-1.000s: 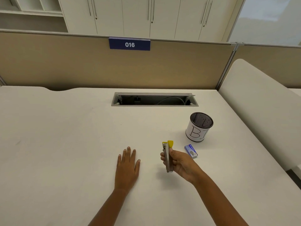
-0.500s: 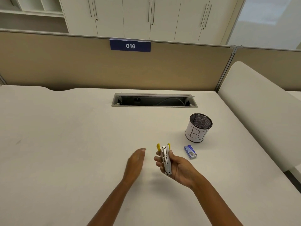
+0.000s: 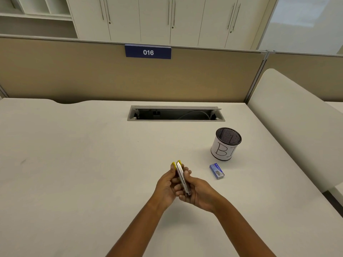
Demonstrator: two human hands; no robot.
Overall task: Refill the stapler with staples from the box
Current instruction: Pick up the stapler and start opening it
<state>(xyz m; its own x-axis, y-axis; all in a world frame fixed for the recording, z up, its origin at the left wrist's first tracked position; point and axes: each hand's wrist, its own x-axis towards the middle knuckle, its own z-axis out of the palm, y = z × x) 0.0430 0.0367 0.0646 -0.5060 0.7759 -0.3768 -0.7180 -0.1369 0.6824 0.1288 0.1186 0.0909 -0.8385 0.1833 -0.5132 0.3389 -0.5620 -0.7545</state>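
Note:
A small silver stapler point(image 3: 181, 176) with yellow tips is held above the white desk point(image 3: 78, 164), its yellow end pointing away from me. My right hand point(image 3: 199, 194) grips it from the right, fingers curled round its body. My left hand point(image 3: 167, 186) holds it from the left, thumb up near the yellow end. A small blue staple box point(image 3: 216, 171) lies closed on the desk to the right of both hands.
A black mesh pen cup point(image 3: 225, 144) with a white paper label stands behind the box. An open cable tray point(image 3: 176, 113) is set into the desk further back. A beige partition point(image 3: 92, 75) bounds the desk at the rear, a white divider point(image 3: 297, 127) on the right.
My left hand rose from lying flat on the desk, swung right and took hold of the stapler. My right hand has kept the stapler and tilted it slightly.

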